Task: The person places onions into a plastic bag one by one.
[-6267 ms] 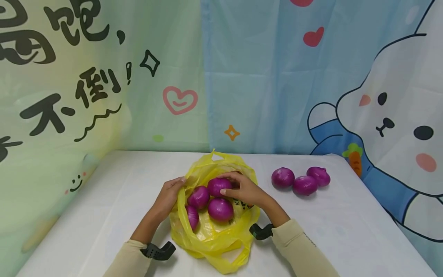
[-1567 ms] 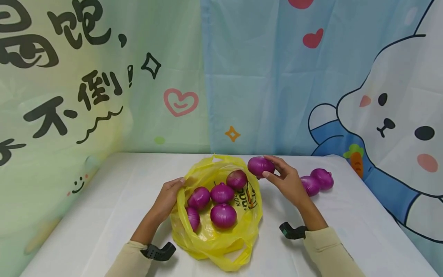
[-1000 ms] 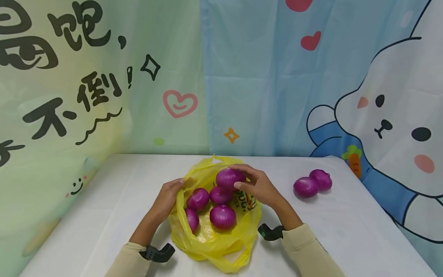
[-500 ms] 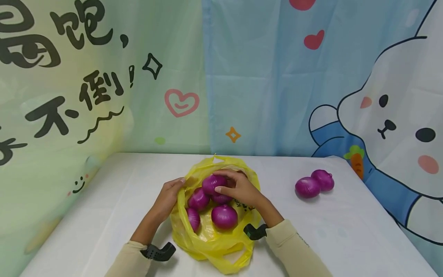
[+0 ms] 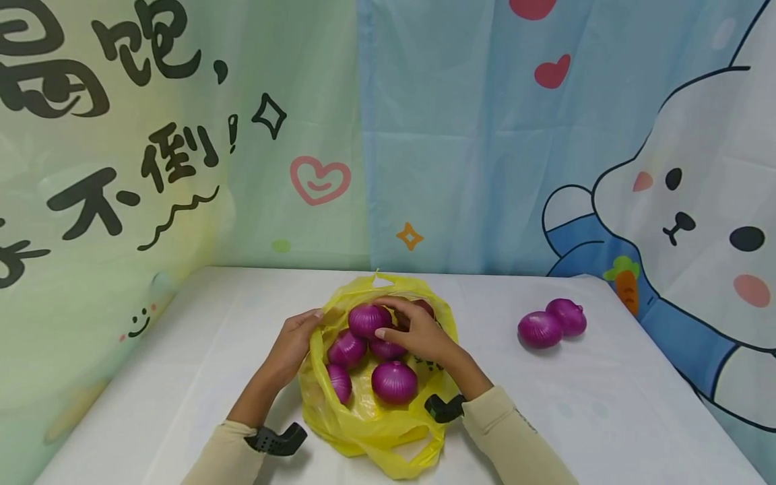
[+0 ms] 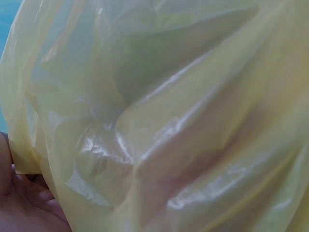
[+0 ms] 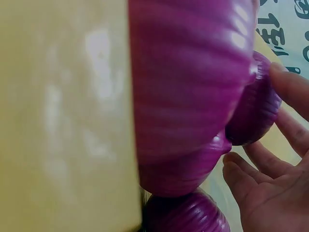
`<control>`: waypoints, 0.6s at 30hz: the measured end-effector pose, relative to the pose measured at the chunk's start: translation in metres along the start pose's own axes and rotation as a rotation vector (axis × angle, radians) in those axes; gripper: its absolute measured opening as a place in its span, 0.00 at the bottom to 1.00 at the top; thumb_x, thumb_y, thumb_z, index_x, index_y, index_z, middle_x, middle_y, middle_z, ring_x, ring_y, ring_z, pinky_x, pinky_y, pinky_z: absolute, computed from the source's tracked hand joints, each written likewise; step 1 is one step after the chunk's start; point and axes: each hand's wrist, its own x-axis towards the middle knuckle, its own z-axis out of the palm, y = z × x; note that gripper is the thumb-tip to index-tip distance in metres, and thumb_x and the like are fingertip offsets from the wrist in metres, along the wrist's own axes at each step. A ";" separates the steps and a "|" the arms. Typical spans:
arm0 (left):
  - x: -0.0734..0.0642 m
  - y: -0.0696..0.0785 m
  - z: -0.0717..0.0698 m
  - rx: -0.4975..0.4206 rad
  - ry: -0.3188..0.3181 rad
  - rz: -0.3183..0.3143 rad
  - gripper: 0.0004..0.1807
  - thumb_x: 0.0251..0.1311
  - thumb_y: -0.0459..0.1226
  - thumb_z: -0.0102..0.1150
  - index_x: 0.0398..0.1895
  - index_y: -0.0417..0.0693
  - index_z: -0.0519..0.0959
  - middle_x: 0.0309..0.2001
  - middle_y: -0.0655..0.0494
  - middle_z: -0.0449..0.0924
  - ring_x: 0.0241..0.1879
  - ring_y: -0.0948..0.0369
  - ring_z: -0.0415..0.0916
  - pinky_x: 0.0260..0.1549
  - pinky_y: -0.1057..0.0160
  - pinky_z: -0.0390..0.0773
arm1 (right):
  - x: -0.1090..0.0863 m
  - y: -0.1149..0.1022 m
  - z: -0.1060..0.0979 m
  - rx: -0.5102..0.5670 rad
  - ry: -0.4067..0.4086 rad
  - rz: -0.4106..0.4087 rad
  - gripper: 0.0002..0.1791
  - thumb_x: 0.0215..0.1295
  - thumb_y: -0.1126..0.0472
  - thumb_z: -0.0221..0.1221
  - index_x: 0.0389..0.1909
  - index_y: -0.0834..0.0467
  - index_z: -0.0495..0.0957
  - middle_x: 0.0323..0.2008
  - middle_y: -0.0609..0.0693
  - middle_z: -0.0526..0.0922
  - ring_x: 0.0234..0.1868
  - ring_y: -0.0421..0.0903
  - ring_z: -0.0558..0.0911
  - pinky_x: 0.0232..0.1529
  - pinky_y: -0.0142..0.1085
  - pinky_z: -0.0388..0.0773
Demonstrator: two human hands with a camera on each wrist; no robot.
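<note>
A yellow plastic bag [image 5: 345, 431] stands with its mouth wide, several purple onions inside. At its left rim my left hand [image 5: 298, 347] grips the plastic; in the left wrist view, bag film [image 6: 159, 121] covers most of that hand [image 6: 34, 203]. Over the bag's far part, my right hand [image 5: 421, 330] holds an onion [image 5: 368, 320] with curved fingers and thumb. In the right wrist view its fingers [image 7: 289, 89] reach round the held onion [image 7: 256, 104]. Below lie other onions [image 5: 394, 382], one partly hidden by the right hand.
Two purple onions, one nearer [image 5: 539, 329] and one behind it [image 5: 566, 317], sit together on the white tabletop [image 5: 606, 404] right of the bag. A printed cloth backdrop [image 5: 461, 168] rises behind the table. Each wrist wears a black camera mount [image 5: 276, 440].
My right hand has carried an onion leftward from the right side into the bag, shifting slightly left most recently. The table group has dropped from three onions to two. My left hand stays put.
</note>
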 end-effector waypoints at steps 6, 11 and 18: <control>0.001 0.000 -0.001 -0.004 0.009 0.005 0.22 0.75 0.38 0.38 0.58 0.27 0.72 0.49 0.40 0.78 0.44 0.58 0.79 0.44 0.63 0.79 | -0.012 -0.027 -0.009 -0.049 0.045 0.017 0.28 0.65 0.67 0.62 0.65 0.67 0.68 0.64 0.61 0.69 0.60 0.59 0.70 0.61 0.54 0.67; 0.001 0.000 -0.002 -0.020 0.011 0.006 0.22 0.75 0.38 0.39 0.57 0.26 0.72 0.47 0.41 0.79 0.43 0.58 0.79 0.44 0.63 0.79 | -0.020 -0.015 -0.018 -0.014 0.087 0.011 0.26 0.65 0.69 0.61 0.64 0.67 0.69 0.63 0.62 0.70 0.61 0.61 0.71 0.61 0.57 0.66; 0.001 0.001 -0.001 -0.022 0.007 0.008 0.23 0.75 0.38 0.39 0.58 0.25 0.71 0.48 0.39 0.78 0.43 0.59 0.79 0.44 0.64 0.79 | -0.035 0.007 -0.040 0.036 0.152 0.008 0.17 0.70 0.65 0.57 0.58 0.65 0.76 0.54 0.60 0.79 0.58 0.55 0.76 0.56 0.39 0.74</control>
